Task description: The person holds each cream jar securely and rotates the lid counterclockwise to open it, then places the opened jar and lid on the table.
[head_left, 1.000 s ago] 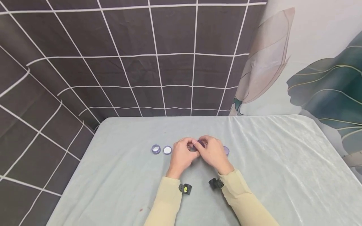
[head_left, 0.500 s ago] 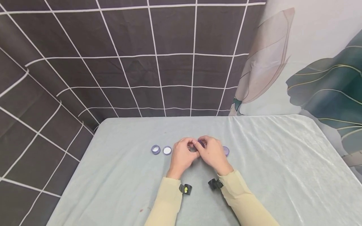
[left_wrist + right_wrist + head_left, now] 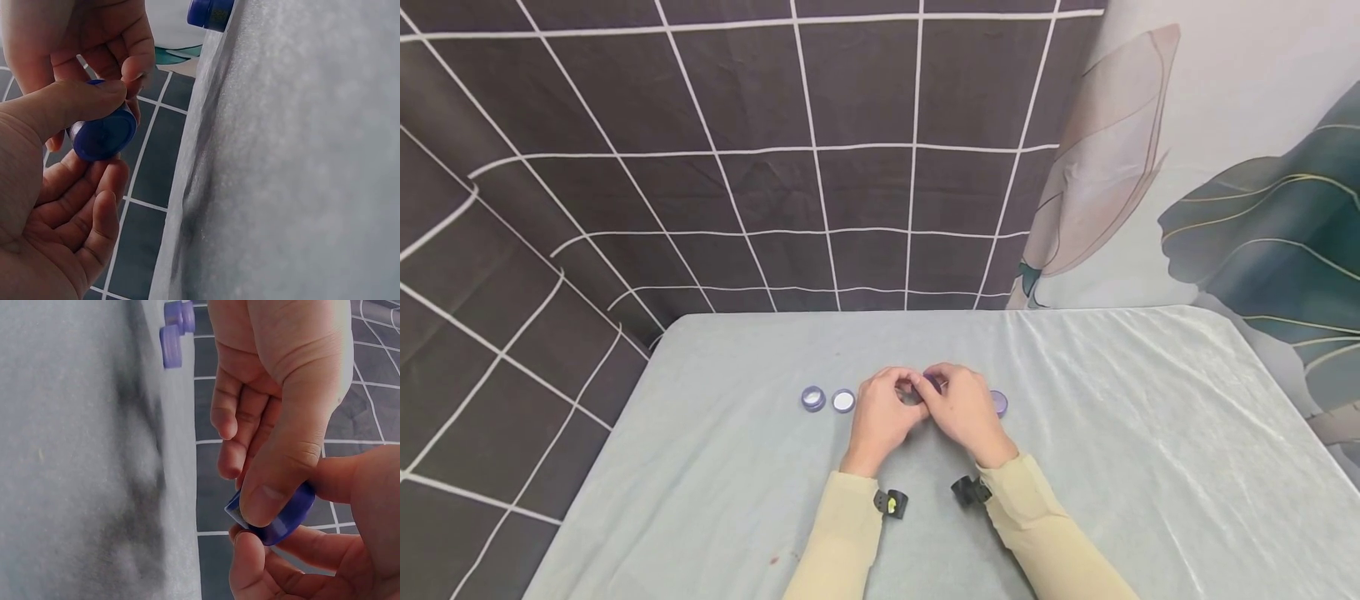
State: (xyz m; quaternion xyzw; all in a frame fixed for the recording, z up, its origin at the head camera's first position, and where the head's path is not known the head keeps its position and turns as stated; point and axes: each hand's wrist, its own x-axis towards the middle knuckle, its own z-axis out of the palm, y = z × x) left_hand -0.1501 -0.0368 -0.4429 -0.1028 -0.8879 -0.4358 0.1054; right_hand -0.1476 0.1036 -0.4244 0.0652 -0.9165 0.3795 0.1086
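Observation:
A small round purple-blue jar (image 3: 103,136) is held between both hands, just over the table. In the left wrist view, my left hand (image 3: 65,231) grips it with the thumb across its side, and a smooth flat round face shows. My right hand (image 3: 966,410) has its fingers around the far side of the jar. From the right wrist view the jar (image 3: 289,520) looks tilted, with my left hand (image 3: 284,419) coming from above and my right hand (image 3: 356,544) from the right. Fingers hide much of it in the head view.
Left of the hands, a purple jar (image 3: 812,398) and a white-faced purple round piece (image 3: 843,401) sit on the grey cloth-covered table (image 3: 722,467). A flat purple round piece (image 3: 999,402) lies beside the right hand. Behind the table hangs a dark grid-patterned curtain (image 3: 865,192).

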